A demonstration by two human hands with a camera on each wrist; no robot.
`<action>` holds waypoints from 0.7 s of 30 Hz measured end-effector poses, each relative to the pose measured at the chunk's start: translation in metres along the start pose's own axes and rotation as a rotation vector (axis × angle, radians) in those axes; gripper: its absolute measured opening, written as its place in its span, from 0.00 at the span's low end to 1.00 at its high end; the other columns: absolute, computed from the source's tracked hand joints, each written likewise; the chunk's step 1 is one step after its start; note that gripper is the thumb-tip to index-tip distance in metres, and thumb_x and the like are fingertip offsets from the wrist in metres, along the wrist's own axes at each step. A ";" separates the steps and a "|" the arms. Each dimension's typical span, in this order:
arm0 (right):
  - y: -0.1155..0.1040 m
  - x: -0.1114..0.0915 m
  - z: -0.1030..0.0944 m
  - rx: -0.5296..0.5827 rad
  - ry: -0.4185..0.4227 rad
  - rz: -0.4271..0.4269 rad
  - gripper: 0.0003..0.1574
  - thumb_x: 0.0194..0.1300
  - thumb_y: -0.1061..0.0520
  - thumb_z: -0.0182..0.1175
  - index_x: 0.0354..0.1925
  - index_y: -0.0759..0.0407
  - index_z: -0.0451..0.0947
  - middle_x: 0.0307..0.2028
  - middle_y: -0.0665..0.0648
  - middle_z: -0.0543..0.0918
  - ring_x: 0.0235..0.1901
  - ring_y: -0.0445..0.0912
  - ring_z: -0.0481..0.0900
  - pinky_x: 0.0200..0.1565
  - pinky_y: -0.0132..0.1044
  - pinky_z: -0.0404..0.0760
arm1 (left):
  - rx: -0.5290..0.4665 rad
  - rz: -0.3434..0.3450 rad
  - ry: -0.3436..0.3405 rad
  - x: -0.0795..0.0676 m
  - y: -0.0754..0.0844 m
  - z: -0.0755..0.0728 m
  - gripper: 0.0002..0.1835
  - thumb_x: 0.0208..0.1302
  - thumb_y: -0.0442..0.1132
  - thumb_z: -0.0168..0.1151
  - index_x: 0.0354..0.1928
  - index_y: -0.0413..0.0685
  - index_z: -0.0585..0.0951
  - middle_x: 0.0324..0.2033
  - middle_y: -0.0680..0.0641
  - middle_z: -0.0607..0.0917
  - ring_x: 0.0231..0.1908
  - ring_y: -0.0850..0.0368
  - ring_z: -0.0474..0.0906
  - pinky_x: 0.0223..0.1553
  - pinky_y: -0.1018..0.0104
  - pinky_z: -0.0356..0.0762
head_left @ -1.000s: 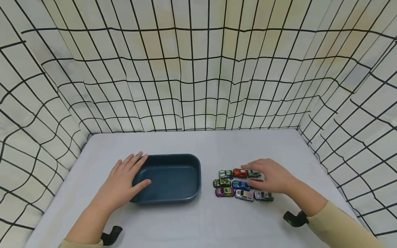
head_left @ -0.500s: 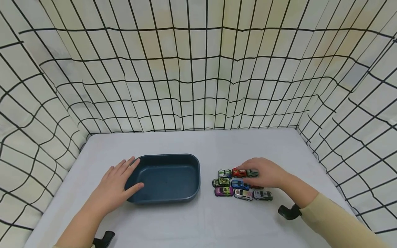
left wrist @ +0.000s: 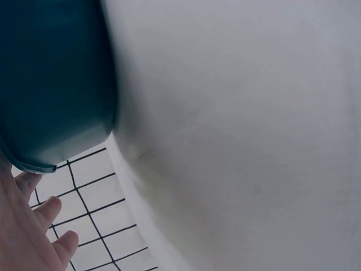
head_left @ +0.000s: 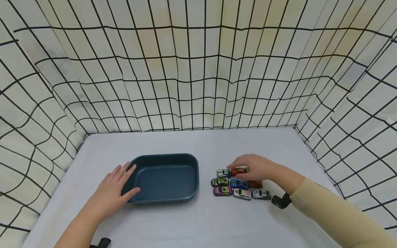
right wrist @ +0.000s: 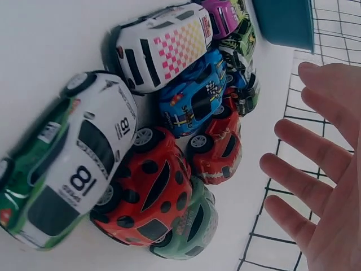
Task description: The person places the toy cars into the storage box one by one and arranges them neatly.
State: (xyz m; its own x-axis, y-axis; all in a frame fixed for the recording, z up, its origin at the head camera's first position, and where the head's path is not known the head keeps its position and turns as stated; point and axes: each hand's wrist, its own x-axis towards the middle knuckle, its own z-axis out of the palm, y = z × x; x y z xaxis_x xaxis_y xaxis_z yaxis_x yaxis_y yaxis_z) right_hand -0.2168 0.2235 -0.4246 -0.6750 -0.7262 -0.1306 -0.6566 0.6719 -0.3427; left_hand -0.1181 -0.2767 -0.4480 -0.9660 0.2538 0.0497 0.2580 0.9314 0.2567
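My left hand (head_left: pixel 108 193) is at the left rim of a dark blue rectangular bin (head_left: pixel 162 201), fingers spread. My right hand (head_left: pixel 254 167) hovers over the back row of a group of toy cars, its fingers extended and holding nothing. It hides most of a green car (right wrist: pixel 194 228) in the head view. Near its fingertips are a red car (head_left: pixel 237 171) and a white-green car (head_left: pixel 223 173). A blue car (head_left: pixel 239 183), a red black-spotted car (head_left: pixel 255 184) and a dark green car (head_left: pixel 220 182) form the middle row.
The front row has a purple car (head_left: pixel 222 191), a white checkered car (head_left: pixel 242 194) and a white-green car marked 18 (right wrist: pixel 79 164). A white cloth covers the table (head_left: pixel 198 224). Black-gridded white walls (head_left: pixel 192 82) enclose its back and sides. A black wrist mount (head_left: pixel 281 200) hangs under the right forearm.
My right hand has moved left along the back row, uncovering the red spotted car. My left hand has drawn back left and toward me at the bin's rim. The cars keep their layout.
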 end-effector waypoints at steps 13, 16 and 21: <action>-0.001 0.023 0.005 -0.034 -0.091 0.028 0.23 0.69 0.47 0.62 0.61 0.38 0.79 0.58 0.42 0.80 0.61 0.44 0.75 0.63 0.46 0.73 | -0.036 -0.006 -0.041 -0.003 0.000 0.006 0.49 0.64 0.67 0.57 0.79 0.52 0.52 0.77 0.38 0.49 0.73 0.31 0.46 0.67 0.29 0.47; -0.001 0.027 0.007 -0.035 -0.101 0.016 0.22 0.69 0.48 0.62 0.61 0.39 0.80 0.57 0.42 0.81 0.60 0.43 0.76 0.63 0.45 0.74 | -0.040 -0.004 -0.037 -0.003 -0.001 0.007 0.51 0.63 0.68 0.58 0.79 0.53 0.51 0.77 0.39 0.47 0.73 0.31 0.46 0.68 0.29 0.46; 0.002 0.034 0.013 -0.032 -0.118 0.021 0.22 0.70 0.48 0.62 0.61 0.35 0.79 0.56 0.39 0.80 0.56 0.40 0.77 0.61 0.42 0.75 | -0.035 -0.002 -0.033 -0.003 -0.002 0.009 0.54 0.61 0.70 0.59 0.80 0.53 0.48 0.78 0.39 0.45 0.73 0.31 0.46 0.68 0.30 0.46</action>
State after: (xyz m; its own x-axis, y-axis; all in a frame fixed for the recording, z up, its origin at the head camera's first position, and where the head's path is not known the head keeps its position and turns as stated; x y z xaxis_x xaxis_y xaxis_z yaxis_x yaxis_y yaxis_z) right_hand -0.2365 0.1987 -0.4417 -0.6458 -0.7224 -0.2470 -0.6540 0.6904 -0.3092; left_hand -0.1152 -0.2770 -0.4573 -0.9651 0.2613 0.0172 0.2549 0.9222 0.2907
